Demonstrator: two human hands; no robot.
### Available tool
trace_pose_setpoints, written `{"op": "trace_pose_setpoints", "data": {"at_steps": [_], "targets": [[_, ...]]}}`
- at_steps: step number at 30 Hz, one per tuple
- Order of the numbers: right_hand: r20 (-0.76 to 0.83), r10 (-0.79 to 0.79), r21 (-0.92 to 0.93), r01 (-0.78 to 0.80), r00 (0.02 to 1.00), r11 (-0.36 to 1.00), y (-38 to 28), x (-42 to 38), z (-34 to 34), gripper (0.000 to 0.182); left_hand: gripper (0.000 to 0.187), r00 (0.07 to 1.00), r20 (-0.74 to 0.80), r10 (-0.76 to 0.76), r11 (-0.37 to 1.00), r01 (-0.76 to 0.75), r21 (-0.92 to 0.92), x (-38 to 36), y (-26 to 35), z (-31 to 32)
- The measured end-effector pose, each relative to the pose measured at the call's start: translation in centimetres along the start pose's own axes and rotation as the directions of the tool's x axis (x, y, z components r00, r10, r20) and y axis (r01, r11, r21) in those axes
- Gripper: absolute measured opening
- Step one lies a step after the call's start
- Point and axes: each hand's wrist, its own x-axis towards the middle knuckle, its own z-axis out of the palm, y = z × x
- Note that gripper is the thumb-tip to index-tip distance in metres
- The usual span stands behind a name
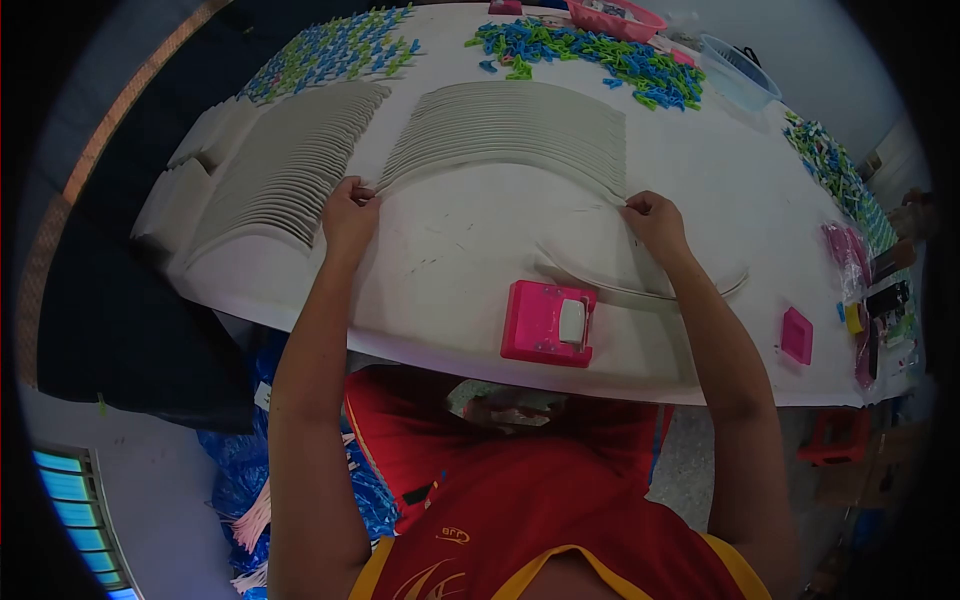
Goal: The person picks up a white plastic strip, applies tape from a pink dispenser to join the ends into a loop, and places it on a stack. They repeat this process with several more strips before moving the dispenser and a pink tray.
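Observation:
A row of thin grey strips [510, 120] lies across the middle of the white table, each one close behind the other. My left hand [351, 218] is closed in a pinch at the left end of the nearest strip [500, 158]. At its right end, my right hand [655, 225] pinches too, fingertips together. Between my hands the strip appears curved in this wide view. A second row of grey strips [290, 165] lies to the left of my left hand. Under my right forearm rests a loose pale strip [620, 292], with a pink dispenser-like box [540, 322] beside it.
Blue and green clips lie in a left group [330, 50], a back pile [600, 50] and a right-hand pile [840, 165]. A pink basket [620, 22] and a clear bin [738, 75] stand at the back. A small pink tray [797, 335] sits right, near packets and tools.

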Motion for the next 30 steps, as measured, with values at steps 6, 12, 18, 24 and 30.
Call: {"op": "trace_pose_setpoints", "data": {"at_steps": [6, 12, 18, 24, 30], "targets": [[0.010, 0.084, -0.019, -0.084, 0.996, 0.996, -0.6, 0.1, -0.2, 0.025, 0.038, 1.000, -0.006, -0.022, 0.999, 0.022, 0.023, 0.4, -0.3, 0.2], [0.016, 0.131, -0.012, -0.130, 0.991, 0.991, -0.8, 0.2, -0.3, 0.026, 0.037, 1.000, -0.019, 0.000, 0.998, 0.002, 0.070, 0.6, -0.6, 0.4], [-0.005, 0.105, -0.040, -0.105, 0.994, 0.994, -0.2, 0.5, 0.0, 0.027, 0.039, 0.998, -0.052, 0.028, 0.998, -0.024, 0.065, 0.6, -0.9, 0.5], [-0.021, 0.139, -0.069, -0.140, 0.990, 0.988, -1.2, 0.3, -0.2, 0.027, 0.037, 0.996, -0.050, 0.071, 0.996, -0.067, 0.062, 1.1, -2.2, 0.8], [-0.034, 0.123, -0.094, -0.126, 0.992, 0.988, -1.0, 0.5, -0.1, 0.031, 0.036, 0.995, -0.044, 0.087, 0.994, -0.083, 0.077, 1.3, -2.6, 0.8]]}}
